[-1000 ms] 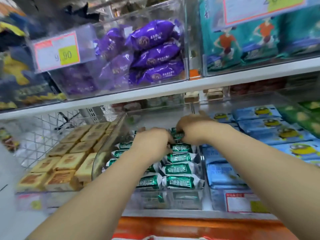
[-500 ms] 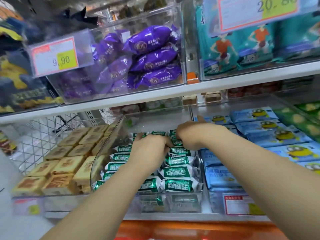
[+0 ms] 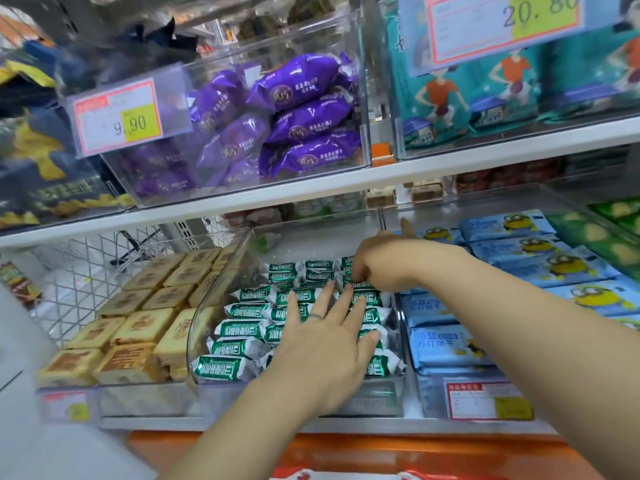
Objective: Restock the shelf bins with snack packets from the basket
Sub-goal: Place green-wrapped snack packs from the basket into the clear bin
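The green packets sit in the clear bin at centre frame, on the lower shelf. My left hand lies flat on them, fingers straight and spread, pressing the middle rows. My right hand is further back, at the bin's far right corner. Its fingers are curled down and seem to pinch one packet, with the thumb up. The hands are apart, though near each other.

I judge the step to be seating and straightening the back rows. To do it well I'd hold the left palm light and level so the front rows don't slide or ride up. The right hand should set its packet label-up, in line with its column and tight against its neighbour. The back of the bin is bare, so there is room to fill rearward. These wrappers probably slip easily, so small nudges seem best.

Counts: the green packets lie in three columns. The left column shows about eight; the other two are partly under my hands, so I can't give a total. Tan biscuits at left run three across and roughly six deep on top. Blue packets at right show about eight, with more hidden by my arm. About ten purple packets show at upper centre. There are four price tags. I can't make out the basket.
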`<state>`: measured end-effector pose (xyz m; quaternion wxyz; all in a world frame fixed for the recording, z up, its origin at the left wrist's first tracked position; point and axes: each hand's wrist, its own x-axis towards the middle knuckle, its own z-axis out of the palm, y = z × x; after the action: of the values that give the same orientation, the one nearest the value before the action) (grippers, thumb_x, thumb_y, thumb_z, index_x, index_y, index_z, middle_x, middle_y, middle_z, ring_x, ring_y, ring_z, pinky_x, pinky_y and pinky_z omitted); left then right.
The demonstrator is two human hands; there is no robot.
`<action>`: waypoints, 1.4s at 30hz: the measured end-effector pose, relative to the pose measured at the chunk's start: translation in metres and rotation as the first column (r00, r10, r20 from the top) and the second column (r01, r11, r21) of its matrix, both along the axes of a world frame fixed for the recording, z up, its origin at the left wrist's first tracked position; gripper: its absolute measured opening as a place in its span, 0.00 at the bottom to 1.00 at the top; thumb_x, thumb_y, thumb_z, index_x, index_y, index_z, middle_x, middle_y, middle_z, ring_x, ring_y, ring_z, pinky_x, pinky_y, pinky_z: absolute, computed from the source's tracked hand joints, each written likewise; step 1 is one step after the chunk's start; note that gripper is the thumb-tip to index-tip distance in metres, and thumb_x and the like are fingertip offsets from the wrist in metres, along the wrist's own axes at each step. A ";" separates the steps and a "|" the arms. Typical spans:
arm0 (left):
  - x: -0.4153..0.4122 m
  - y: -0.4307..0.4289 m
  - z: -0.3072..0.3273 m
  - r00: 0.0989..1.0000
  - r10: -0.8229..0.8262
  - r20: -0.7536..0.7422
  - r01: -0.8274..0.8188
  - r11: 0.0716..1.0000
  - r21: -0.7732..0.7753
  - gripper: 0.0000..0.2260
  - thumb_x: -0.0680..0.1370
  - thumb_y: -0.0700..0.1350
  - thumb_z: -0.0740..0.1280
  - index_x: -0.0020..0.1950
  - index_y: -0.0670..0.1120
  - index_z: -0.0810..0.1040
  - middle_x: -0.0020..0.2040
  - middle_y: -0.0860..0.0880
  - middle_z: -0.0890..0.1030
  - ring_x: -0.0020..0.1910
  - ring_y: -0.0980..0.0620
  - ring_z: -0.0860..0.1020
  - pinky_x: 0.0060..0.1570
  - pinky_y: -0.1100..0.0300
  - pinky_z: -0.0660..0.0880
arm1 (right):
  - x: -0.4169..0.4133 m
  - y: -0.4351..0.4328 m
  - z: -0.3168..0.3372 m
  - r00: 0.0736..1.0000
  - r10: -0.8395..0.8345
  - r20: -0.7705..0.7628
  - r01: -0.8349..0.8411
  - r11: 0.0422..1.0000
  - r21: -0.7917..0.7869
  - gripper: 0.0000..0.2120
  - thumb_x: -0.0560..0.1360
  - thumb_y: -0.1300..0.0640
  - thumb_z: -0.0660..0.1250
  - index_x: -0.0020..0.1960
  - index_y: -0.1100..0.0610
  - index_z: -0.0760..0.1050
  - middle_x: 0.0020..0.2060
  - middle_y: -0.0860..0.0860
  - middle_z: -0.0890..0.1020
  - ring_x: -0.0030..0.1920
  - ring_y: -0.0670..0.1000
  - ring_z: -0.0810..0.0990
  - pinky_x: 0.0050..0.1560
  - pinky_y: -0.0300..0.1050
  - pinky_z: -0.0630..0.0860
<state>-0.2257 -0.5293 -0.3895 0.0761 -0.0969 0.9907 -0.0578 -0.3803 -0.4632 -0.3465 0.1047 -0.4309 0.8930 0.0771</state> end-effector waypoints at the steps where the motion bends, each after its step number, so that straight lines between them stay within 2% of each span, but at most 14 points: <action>1: -0.002 0.001 -0.002 1.000 0.001 0.004 -0.001 1.000 -0.019 0.28 0.84 0.60 0.40 0.81 0.53 0.41 0.81 0.54 0.38 0.79 0.51 0.34 0.74 0.36 0.36 | 0.000 0.001 0.000 1.000 0.014 0.003 -0.014 0.999 0.035 0.21 0.80 0.65 0.54 0.65 0.49 0.76 0.61 0.52 0.77 0.67 0.60 0.68 0.71 0.74 0.43; 4: -0.005 0.004 -0.007 1.000 0.008 -0.008 -0.009 0.999 -0.051 0.28 0.84 0.60 0.40 0.81 0.51 0.41 0.81 0.52 0.39 0.79 0.50 0.35 0.74 0.36 0.35 | -0.001 0.004 -0.001 0.999 0.039 -0.015 -0.038 0.996 0.086 0.26 0.78 0.69 0.52 0.68 0.47 0.74 0.64 0.53 0.74 0.70 0.61 0.64 0.70 0.76 0.44; 8: -0.007 0.004 -0.009 1.000 0.017 -0.018 -0.017 0.999 -0.045 0.28 0.84 0.60 0.41 0.82 0.51 0.42 0.81 0.51 0.40 0.79 0.49 0.36 0.74 0.35 0.35 | 0.001 0.003 -0.006 1.000 0.022 -0.009 -0.022 0.997 0.067 0.28 0.79 0.69 0.51 0.71 0.46 0.71 0.68 0.54 0.71 0.73 0.62 0.60 0.70 0.77 0.43; 14: -0.001 0.001 -0.002 0.990 0.048 -0.130 -0.044 0.998 0.038 0.27 0.84 0.60 0.44 0.81 0.53 0.48 0.82 0.53 0.48 0.80 0.52 0.43 0.75 0.37 0.36 | 0.007 0.017 -0.011 0.997 -0.003 0.082 0.021 0.977 -0.213 0.25 0.81 0.63 0.52 0.71 0.41 0.70 0.74 0.47 0.68 0.77 0.54 0.58 0.74 0.68 0.36; 16: 0.006 0.001 0.005 0.983 0.043 -0.181 -0.030 0.997 0.077 0.25 0.84 0.59 0.45 0.81 0.54 0.51 0.81 0.55 0.51 0.80 0.53 0.45 0.76 0.39 0.37 | 0.008 0.027 -0.013 0.997 0.018 0.072 0.004 0.956 -0.292 0.26 0.79 0.63 0.53 0.70 0.40 0.71 0.72 0.47 0.71 0.75 0.53 0.61 0.76 0.66 0.42; 18: 0.019 0.001 0.013 0.971 0.024 -0.238 0.000 0.995 0.102 0.24 0.84 0.58 0.46 0.80 0.56 0.54 0.80 0.57 0.54 0.80 0.55 0.48 0.77 0.41 0.39 | 0.012 0.041 -0.012 0.998 0.058 0.029 -0.043 0.928 -0.369 0.24 0.79 0.61 0.55 0.69 0.42 0.73 0.68 0.48 0.74 0.72 0.54 0.66 0.75 0.63 0.52; 21: 0.051 0.002 0.023 0.929 -0.019 -0.369 0.072 0.989 0.130 0.20 0.84 0.57 0.50 0.77 0.60 0.62 0.76 0.62 0.63 0.76 0.59 0.57 0.78 0.47 0.44 | 0.029 0.065 -0.005 0.986 0.107 -0.129 -0.159 0.844 -0.513 0.18 0.79 0.59 0.60 0.64 0.46 0.78 0.60 0.48 0.80 0.63 0.53 0.74 0.66 0.54 0.69; 24: 0.086 -0.003 0.025 0.884 -0.036 -0.466 0.141 0.971 0.193 0.17 0.83 0.54 0.57 0.71 0.58 0.71 0.68 0.61 0.72 0.68 0.59 0.69 0.73 0.50 0.60 | 0.062 0.087 -0.008 0.965 0.133 -0.226 -0.255 0.676 -0.692 0.12 0.77 0.62 0.65 0.56 0.53 0.82 0.49 0.50 0.84 0.52 0.55 0.78 0.53 0.53 0.75; 26: 0.113 -0.008 0.006 0.884 -0.002 -0.467 0.132 0.960 0.246 0.16 0.81 0.53 0.59 0.68 0.55 0.75 0.64 0.58 0.77 0.62 0.57 0.74 0.64 0.53 0.71 | 0.095 0.097 -0.026 0.960 0.193 -0.204 -0.281 0.639 -0.716 0.08 0.75 0.63 0.67 0.52 0.55 0.82 0.45 0.51 0.84 0.48 0.55 0.79 0.48 0.52 0.77; 28: 0.143 -0.008 -0.026 0.902 0.087 -0.422 0.063 0.942 0.329 0.16 0.80 0.54 0.60 0.66 0.56 0.77 0.61 0.58 0.79 0.60 0.55 0.77 0.58 0.55 0.74 | 0.128 0.101 -0.055 0.951 0.267 -0.154 -0.300 0.695 -0.653 0.07 0.75 0.60 0.67 0.51 0.52 0.81 0.45 0.49 0.84 0.48 0.54 0.80 0.47 0.52 0.78; 33: 0.185 -0.017 -0.102 0.932 0.292 -0.213 -0.169 0.872 0.459 0.13 0.80 0.51 0.62 0.64 0.57 0.77 0.60 0.58 0.80 0.54 0.56 0.78 0.52 0.54 0.77 | 0.188 0.091 -0.124 0.937 0.348 0.012 -0.298 0.820 -0.489 0.09 0.77 0.54 0.63 0.54 0.47 0.80 0.50 0.44 0.83 0.50 0.48 0.79 0.47 0.45 0.74; 38: 0.202 -0.038 -0.180 0.904 0.428 0.019 -0.377 0.772 0.511 0.13 0.82 0.46 0.60 0.65 0.52 0.77 0.64 0.52 0.80 0.54 0.50 0.79 0.52 0.57 0.76 | 0.210 0.077 -0.197 0.949 0.195 0.248 -0.095 0.927 -0.364 0.12 0.79 0.55 0.62 0.60 0.48 0.80 0.61 0.47 0.81 0.57 0.49 0.80 0.58 0.45 0.78; 40: 0.208 -0.042 -0.217 0.899 0.418 0.131 -0.429 0.777 0.460 0.14 0.82 0.45 0.60 0.66 0.52 0.77 0.65 0.50 0.78 0.58 0.48 0.78 0.54 0.56 0.75 | 0.209 0.073 -0.221 0.936 0.148 0.319 -0.044 0.950 -0.311 0.12 0.79 0.55 0.61 0.59 0.49 0.80 0.62 0.48 0.81 0.58 0.50 0.80 0.61 0.47 0.77; 42: 0.211 -0.044 -0.252 0.904 0.356 0.237 -0.423 0.823 0.380 0.14 0.80 0.44 0.60 0.63 0.52 0.78 0.63 0.48 0.78 0.59 0.47 0.77 0.57 0.53 0.75 | 0.207 0.070 -0.245 0.923 0.099 0.371 0.002 0.965 -0.264 0.12 0.79 0.55 0.62 0.59 0.50 0.80 0.62 0.48 0.81 0.58 0.51 0.79 0.63 0.48 0.76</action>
<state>-0.0150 -0.5735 -0.6416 0.1826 -0.2741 0.9292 0.1674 -0.1730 -0.3927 -0.5913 0.2169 -0.4697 0.8469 -0.1227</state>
